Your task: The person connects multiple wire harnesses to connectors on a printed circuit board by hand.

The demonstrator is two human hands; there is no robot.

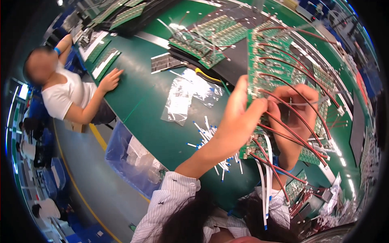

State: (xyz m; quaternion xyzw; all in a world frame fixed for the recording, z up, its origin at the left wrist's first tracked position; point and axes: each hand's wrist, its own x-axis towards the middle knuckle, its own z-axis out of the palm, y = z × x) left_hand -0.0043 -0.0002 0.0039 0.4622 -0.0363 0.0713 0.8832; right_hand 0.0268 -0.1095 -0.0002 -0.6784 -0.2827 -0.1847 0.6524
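Note:
My left hand (239,115) grips the edge of a green circuit board panel (253,60), held up and tilted above the table. Along the panel runs a row of connectors, and several red-and-black wire leads (298,65) arc from them to the right, with small white plugs at their ends. White flat ribbon cables (268,174) with blue tips hang from its lower end. My right hand (293,109) is closed in a pinch close to the panel, by my left thumb. A pale thin strip shows at its fingers; what they pinch is mostly hidden.
Loose ribbon cables (206,135) lie on the green table (148,103) near clear plastic bags (178,99) and yellow-black pliers (206,76). Wired boards (219,34) are stacked behind. A blue-lined bin (117,150) stands left below the table edge. A co-worker (73,95) sits at left.

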